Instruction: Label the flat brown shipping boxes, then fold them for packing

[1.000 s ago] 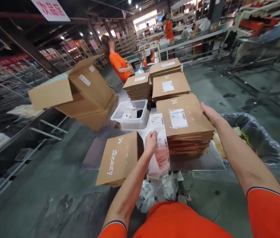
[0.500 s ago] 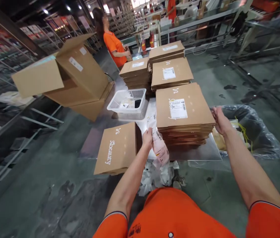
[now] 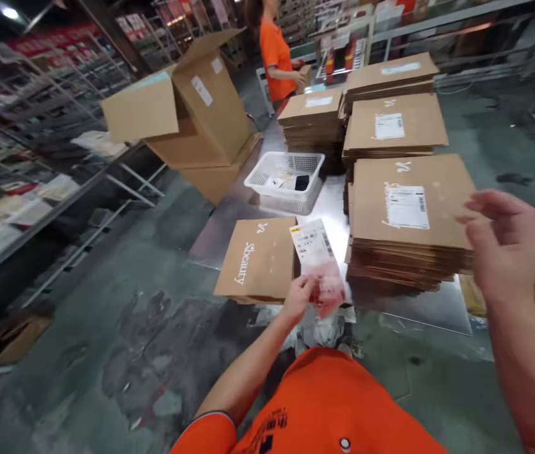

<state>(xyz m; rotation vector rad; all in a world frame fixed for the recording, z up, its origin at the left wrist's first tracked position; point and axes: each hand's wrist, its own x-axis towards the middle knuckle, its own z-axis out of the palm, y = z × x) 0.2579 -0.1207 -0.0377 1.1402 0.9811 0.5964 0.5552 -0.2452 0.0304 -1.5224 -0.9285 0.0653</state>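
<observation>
My left hand (image 3: 297, 297) is closed around the near part of a strip of printed shipping labels (image 3: 313, 246), whose lower end looks pinkish. The strip reaches over the metal table, beside a low stack of flat cardboard mailers (image 3: 258, 255) with white "beauty" lettering. At the right, my right hand (image 3: 508, 249) is raised by the edge of a taller mailer stack (image 3: 450, 189), fingers apart, with nothing visible in it. A white address label (image 3: 407, 207) lies on that stack's top mailer.
A white perforated basket (image 3: 282, 189) with small items stands mid-table. More labelled mailer stacks (image 3: 396, 123) fill the back right. A large open carton (image 3: 215, 120) is at the left. A person in an orange shirt (image 3: 274, 57) stands behind the table. Crumpled plastic lies below the front edge.
My right hand has come up and toward me from beside the stack near the lined bin. My left hand has drawn the label strip nearer, and the view has turned left.
</observation>
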